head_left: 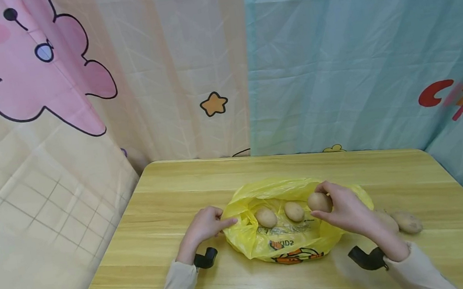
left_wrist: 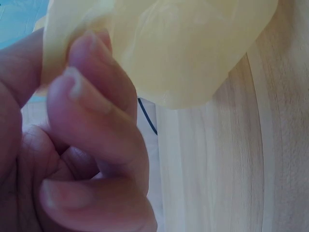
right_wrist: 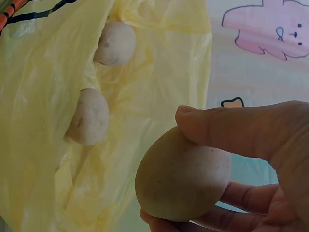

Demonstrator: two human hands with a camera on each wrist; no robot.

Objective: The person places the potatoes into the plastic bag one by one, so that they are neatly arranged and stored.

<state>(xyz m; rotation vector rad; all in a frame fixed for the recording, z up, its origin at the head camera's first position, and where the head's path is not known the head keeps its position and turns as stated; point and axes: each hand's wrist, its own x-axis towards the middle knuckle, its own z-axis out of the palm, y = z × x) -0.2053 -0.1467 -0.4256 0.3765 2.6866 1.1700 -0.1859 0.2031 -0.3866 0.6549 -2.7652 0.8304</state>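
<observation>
A yellow plastic bag [head_left: 243, 239] lies spread on the table with its mouth open. Inside it sit two potatoes, one on the left [head_left: 266, 217] and one nearer the middle [head_left: 294, 211]. My left hand [head_left: 203, 226] pinches the bag's left rim between thumb and fingers; the left wrist view shows the thin film [left_wrist: 169, 53] caught there. Over the bag's right side, my right hand [head_left: 345, 207] grips a third potato [right_wrist: 178, 179] between thumb and fingers. In the right wrist view this potato is held apart from the two in the bag.
To the right of the bag, more potatoes [head_left: 407, 222] rest on the wooden table [head_left: 151, 265], one partly hidden by the right forearm. A printed curtain [head_left: 187, 63] hangs behind the table's far edge. Black wrist mounts [head_left: 367, 258] stick out below the hands.
</observation>
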